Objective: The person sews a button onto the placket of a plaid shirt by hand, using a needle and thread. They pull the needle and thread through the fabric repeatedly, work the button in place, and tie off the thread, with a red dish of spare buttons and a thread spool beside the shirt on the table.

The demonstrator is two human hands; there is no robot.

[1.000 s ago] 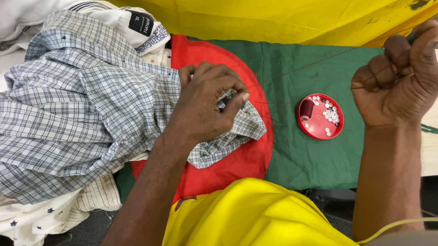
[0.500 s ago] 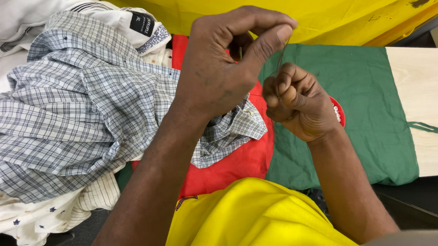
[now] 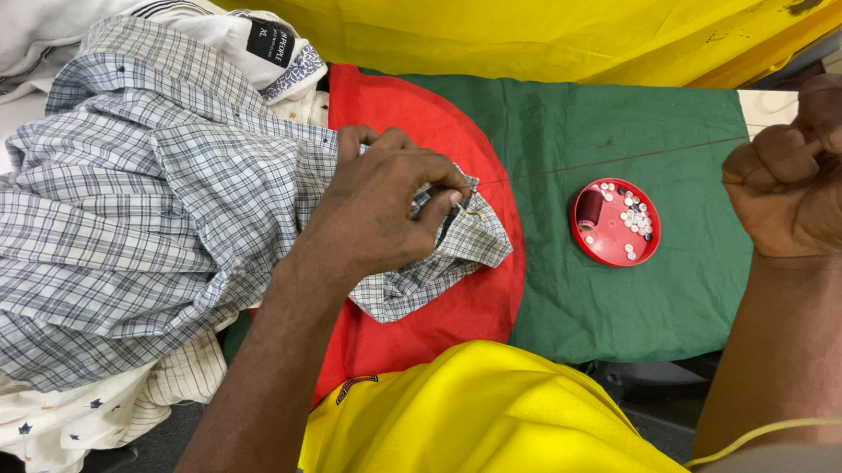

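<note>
My left hand (image 3: 384,211) presses and pinches a corner of a grey-and-white checked shirt (image 3: 153,213) against the red circle of a green-and-red cloth (image 3: 638,133). A thin dark thread (image 3: 617,160) runs taut from that pinched corner across the green cloth to my right hand (image 3: 814,161), which is raised at the far right, fingers closed on the thread's end. Any needle in those fingers is too small to make out.
A round red lid (image 3: 616,222) holding several small white buttons and a dark spool lies on the green cloth between my hands. More garments, white and patterned (image 3: 37,418), are heaped at the left. Yellow fabric (image 3: 490,19) hangs behind; my yellow shirt (image 3: 488,422) fills the bottom.
My left hand dropped from mid-air back onto the shirt corner. My right hand swung from the middle out to the far right, drawing the thread tight.
</note>
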